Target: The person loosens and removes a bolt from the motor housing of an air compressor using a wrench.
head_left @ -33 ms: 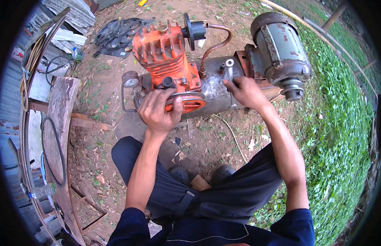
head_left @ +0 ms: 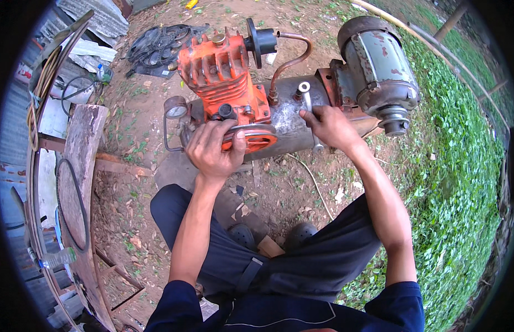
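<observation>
An orange compressor pump [head_left: 215,66] stands on a grey, worn air tank [head_left: 290,119]. At its near side, my left hand [head_left: 215,152] grips the rim of the orange and black pulley wheel [head_left: 262,143], fingers over the top and thumb in front. My right hand [head_left: 334,128] is closed round the middle of a combination wrench [head_left: 308,99]. The ring end points away from me, above the tank, and the other end hangs near the tank's front edge. Close beyond the wrench, a small fitting [head_left: 298,94] sticks up from the tank.
A grey electric motor [head_left: 381,63] sits on the tank's right end. A bent copper pipe [head_left: 304,55] joins the pump to the tank. On the left are a pressure gauge [head_left: 175,110] and a weathered plank [head_left: 80,149]. Black cables [head_left: 163,47] lie on the dirt behind.
The wrench has tilted, its ring end shifting slightly left and its lower end slightly right, as my right hand turned a little. My left hand stays on the pulley wheel.
</observation>
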Demonstrator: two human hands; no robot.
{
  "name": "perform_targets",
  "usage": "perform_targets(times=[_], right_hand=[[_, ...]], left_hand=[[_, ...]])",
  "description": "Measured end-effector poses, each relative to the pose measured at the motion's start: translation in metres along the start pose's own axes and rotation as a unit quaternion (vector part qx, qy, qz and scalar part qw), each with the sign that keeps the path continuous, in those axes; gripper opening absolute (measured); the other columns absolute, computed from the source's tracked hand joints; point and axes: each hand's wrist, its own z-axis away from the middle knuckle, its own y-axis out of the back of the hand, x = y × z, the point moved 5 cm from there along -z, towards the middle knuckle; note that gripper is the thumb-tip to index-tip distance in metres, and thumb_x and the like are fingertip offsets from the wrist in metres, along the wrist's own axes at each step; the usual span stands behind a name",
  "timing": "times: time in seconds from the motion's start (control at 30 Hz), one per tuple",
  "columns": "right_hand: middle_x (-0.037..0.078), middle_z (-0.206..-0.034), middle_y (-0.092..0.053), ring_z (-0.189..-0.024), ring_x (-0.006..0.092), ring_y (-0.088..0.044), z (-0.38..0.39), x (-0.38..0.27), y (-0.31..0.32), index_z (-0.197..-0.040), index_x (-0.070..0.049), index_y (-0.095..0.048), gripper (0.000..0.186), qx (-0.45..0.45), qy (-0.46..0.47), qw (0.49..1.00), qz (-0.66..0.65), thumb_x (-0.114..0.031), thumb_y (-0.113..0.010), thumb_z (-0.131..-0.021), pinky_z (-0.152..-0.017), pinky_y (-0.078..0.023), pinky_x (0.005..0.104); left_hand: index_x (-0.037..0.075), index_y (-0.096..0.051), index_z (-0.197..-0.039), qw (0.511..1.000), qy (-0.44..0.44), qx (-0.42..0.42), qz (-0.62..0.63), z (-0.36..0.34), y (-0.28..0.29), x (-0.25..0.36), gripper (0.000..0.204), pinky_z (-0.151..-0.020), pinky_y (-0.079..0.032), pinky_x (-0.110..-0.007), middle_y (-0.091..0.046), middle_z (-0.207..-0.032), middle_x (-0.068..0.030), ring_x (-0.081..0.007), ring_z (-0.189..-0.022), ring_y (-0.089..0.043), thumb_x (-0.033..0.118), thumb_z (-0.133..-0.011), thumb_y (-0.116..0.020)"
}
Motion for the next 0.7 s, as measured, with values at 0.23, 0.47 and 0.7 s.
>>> perform_targets(times=[0.23, 0.47, 0.7], right_hand=[[0.030, -0.084, -0.064, -0.086, 0.0482, -0.061, -0.004, 0.012, -0.029, -0.096, 0.002, -0.062, 0.039, -0.015, 0.034, 0.999, 0.021, -0.034, -0.050, -0.100, -0.074, -0.045, 0.0557], [0.017, -0.090, -0.067, -0.084, 0.0376, -0.069, -0.012, 0.001, -0.025, -0.102, -0.010, -0.067, 0.030, 0.043, 0.063, 0.976, 0.206, -0.035, -0.051, -0.098, -0.071, -0.051, 0.0529], [0.017, -0.086, -0.064, -0.080, 0.0362, -0.067, -0.020, 0.002, -0.013, -0.096, -0.010, -0.069, 0.028, 0.224, 0.160, 0.919, 0.282, -0.034, -0.053, -0.097, -0.068, -0.051, 0.0511]], left_hand=[[0.005, -0.066, -0.085, 1.000, 0.005, -0.005, -0.002, -0.002, -0.003, 0.004, 0.026, -0.057, -0.049, -0.039, -0.064, -0.072, -0.0096, -0.0296, -0.062, -0.062, 0.031, -0.088, -0.066], [0.003, -0.066, -0.088, 1.000, 0.002, -0.025, -0.008, -0.003, 0.000, 0.004, 0.025, -0.060, -0.049, -0.037, -0.065, -0.075, -0.0105, -0.0283, -0.065, -0.064, 0.027, -0.091, -0.062], [0.002, -0.066, -0.089, 1.000, -0.001, -0.022, -0.002, -0.006, -0.001, 0.009, 0.024, -0.061, -0.050, -0.038, -0.065, -0.075, -0.0108, -0.0285, -0.065, -0.064, 0.026, -0.091, -0.062]])
